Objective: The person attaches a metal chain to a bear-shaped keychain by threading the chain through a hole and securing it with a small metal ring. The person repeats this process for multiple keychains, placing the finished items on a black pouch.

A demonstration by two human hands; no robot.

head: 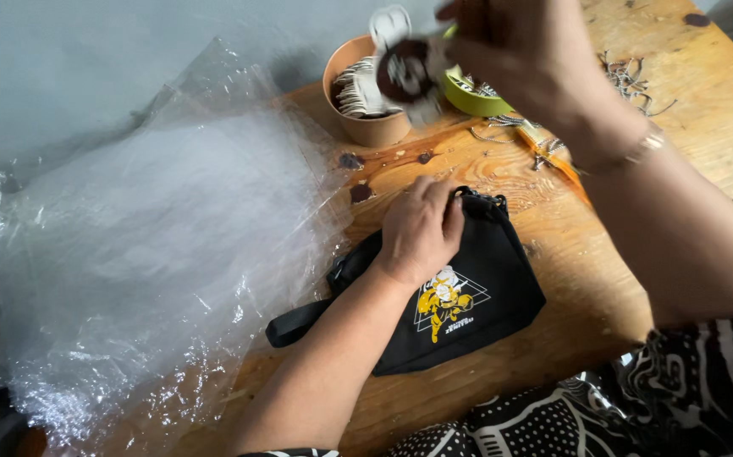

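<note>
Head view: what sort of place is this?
Probably a small craft or packing bench: a worn wooden table, clear plastic bags, a paper cup of round tags and a black printed pouch under the left hand.

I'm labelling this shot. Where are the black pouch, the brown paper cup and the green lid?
black pouch (502, 292), head view, on its plain black front panel.
brown paper cup (375, 129), head view, on its outer wall.
green lid (468, 99), head view, on its rim.

heap of clear plastic bags (146, 245) crowding the table's left, brown paper cup (365, 101) and green bowl (472, 96) blocking the far edge, bare wooden tabletop (705, 144) open at right
</note>
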